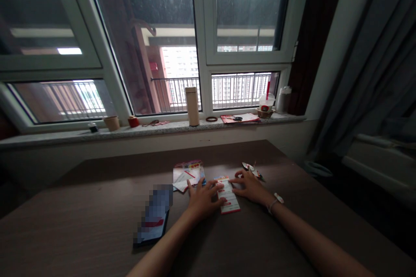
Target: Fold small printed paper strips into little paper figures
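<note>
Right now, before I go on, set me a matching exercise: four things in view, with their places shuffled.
1. printed slip
2. phone
3. scissors
4. beige flask

A. standing on the windowsill
B. between the left hand and right hand
C. lying on reddish papers
D. on the table, left of the left hand

Pairs: 1-B, 2-D, 3-C, 4-A

ok so quick tally: one left hand [201,201], one right hand [252,188], one smartphone [156,216], one wooden table [81,216], one beige tumbler [192,108] and just one red straw [268,90]
</note>
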A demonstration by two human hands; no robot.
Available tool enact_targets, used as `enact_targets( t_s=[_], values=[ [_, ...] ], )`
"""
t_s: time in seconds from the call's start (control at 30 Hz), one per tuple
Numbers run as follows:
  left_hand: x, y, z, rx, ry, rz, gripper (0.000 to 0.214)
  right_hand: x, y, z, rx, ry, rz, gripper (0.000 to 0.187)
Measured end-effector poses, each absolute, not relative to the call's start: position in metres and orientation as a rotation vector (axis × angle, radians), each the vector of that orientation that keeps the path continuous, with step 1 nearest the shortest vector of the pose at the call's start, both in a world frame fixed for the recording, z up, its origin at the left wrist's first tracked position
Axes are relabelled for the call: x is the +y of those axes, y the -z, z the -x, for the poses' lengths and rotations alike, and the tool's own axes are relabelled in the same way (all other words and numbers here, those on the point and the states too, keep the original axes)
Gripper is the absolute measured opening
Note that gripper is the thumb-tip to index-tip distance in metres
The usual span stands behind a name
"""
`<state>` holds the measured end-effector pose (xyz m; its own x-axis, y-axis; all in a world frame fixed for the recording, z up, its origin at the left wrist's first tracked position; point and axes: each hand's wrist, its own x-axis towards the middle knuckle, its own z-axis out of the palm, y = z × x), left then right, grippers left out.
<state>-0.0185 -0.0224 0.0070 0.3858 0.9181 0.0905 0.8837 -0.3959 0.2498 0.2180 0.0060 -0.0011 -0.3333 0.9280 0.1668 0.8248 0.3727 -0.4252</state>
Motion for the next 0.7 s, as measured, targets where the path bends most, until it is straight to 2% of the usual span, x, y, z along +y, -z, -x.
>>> enact_targets(
  t_s=[0.13, 0.3, 0.7],
  values=[
    [-0.022, -0.006, 0.019, 1.636, -0.307, -2.486, 0.050, 0.001, -0.001, -0.223, -2.285, -0.456, 1.484, 0.046],
    [-0.023, -0.009, 0.018, 1.646, -0.290, -2.456, 0.050, -0.003, -0.006, -0.227, -2.333, -0.568, 1.460, 0.067],
    [-0.023, -0.010, 0.017, 1.656, -0.262, -2.459, 0.052, -0.005, -0.008, -0.235, -2.443, -0.677, 1.428, 0.090]
  ],
)
